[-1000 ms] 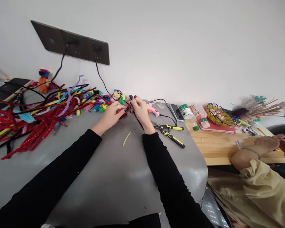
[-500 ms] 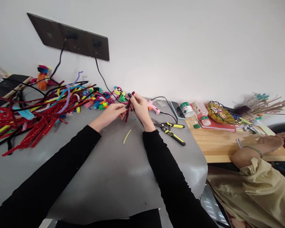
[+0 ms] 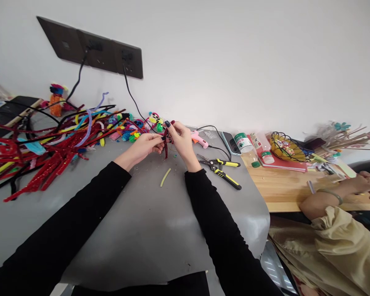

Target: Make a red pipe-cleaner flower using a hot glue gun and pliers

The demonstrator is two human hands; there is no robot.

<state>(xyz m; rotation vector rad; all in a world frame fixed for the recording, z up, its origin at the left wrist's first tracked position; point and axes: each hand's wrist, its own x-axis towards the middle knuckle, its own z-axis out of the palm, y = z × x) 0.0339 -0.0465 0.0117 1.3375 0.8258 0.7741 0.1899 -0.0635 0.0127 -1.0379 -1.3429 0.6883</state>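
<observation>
Between my two hands is a dark red pipe cleaner (image 3: pixel 166 151), its lower end hanging below my fingers. My left hand (image 3: pixel 145 147) pinches it from the left with thumb and fingertips. From the right, my right hand (image 3: pixel 181 139) grips its upper part, with the thumb on top; much of the piece is hidden by the fingers. A short pale yellow-green strip (image 3: pixel 165 177) lies on the grey table (image 3: pixel 148 230) below my hands. Just right of my right hand rests a pink glue gun (image 3: pixel 200 140), and wire strippers (image 3: pixel 220 169) with yellow-black handles lie nearby.
A heap of pipe cleaners (image 3: pixel 64 152) spreads over the left side. Small fuzzy figures (image 3: pixel 153 120) stand by the wall. A phone (image 3: pixel 231 142), bottles (image 3: pixel 246 146) and a wire basket (image 3: pixel 285 148) are to the right. Another person's arm (image 3: pixel 327 196) reaches over the wooden table (image 3: pixel 277 193).
The dark red pipe cleaner's lower end has swung from slanting to nearly vertical. My hands have shifted only slightly. The other person's hands have moved a little.
</observation>
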